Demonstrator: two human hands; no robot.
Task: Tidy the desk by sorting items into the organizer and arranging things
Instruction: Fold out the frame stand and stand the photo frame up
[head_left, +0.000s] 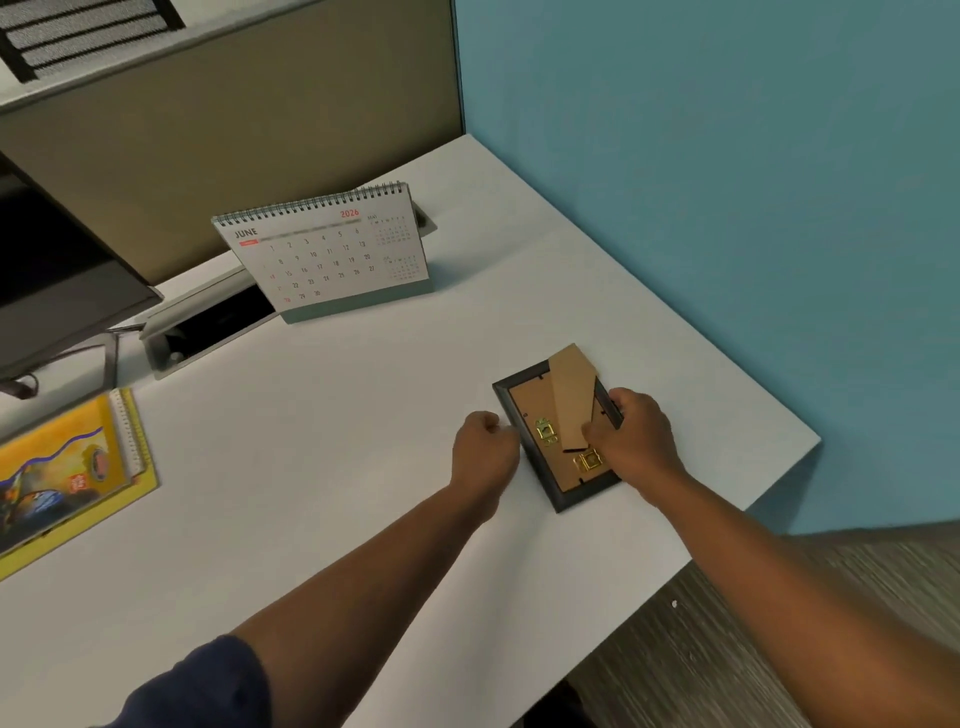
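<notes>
You're seeing this from the one camera on your head, looking forward and down across the white surface (322, 467) toward its far right corner, where the beige partition (260, 130) meets the blue wall (727, 182). It's wide-angle and close: both forearms reach in from the bottom edge, the desk calendar (332, 254) stands further back, the floor (727, 649) shows lower right. No second view shares this scene.

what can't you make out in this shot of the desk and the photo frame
Head view only:
- Photo frame lies face down; its picture side is hidden against the desk.
- Left hand: fingers curl under, hidden by the hand's back.
- Spiral notebook: cut off by the left edge.
- Desk calendar: side mini-months too small to read.
</notes>
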